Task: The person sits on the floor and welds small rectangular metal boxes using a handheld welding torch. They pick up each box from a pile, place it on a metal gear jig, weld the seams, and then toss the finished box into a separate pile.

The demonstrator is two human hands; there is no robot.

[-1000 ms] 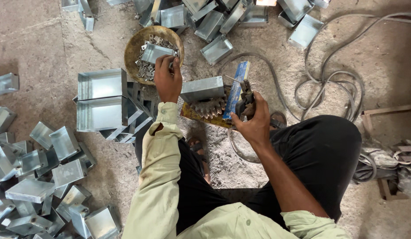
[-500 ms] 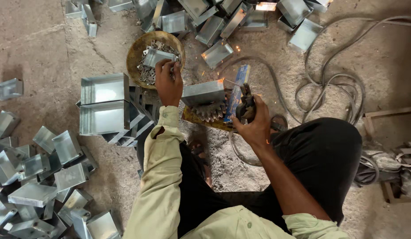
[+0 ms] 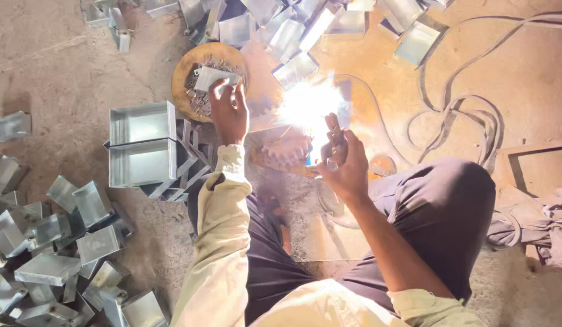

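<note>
Left hand: we see the left hand (image 3: 229, 112) stretched out over the round bowl (image 3: 185, 75), fingers bent around a small folded metal piece (image 3: 215, 77) that lies across the bowl's heap of little dark parts; whether they grip it or only rest on it we cannot tell.
Right hand: the right hand (image 3: 344, 160) is closed around a dark welding holder (image 3: 333, 140), much of it hidden by the fingers.
Glare: just ahead of the right hand a white welding flash (image 3: 306, 103) blots out whatever sits there, so the work piece under it cannot be made out.
Between the hands: a toothed, gear-like shape (image 3: 285, 151) shows, washed orange and blurred.
Left of the left hand: two open metal boxes (image 3: 141, 142) stacked side by side, touching.
Further left and nearer us: a loose pile of small boxes (image 3: 50, 254), cut off by the frame edge.
Beyond both hands: more metal pieces (image 3: 293, 30), cropped at the top.
Right of the right hand: looping cables (image 3: 468, 115) on the ground.
Hidden: our lap and sleeves cover the ground below the hands.
</note>
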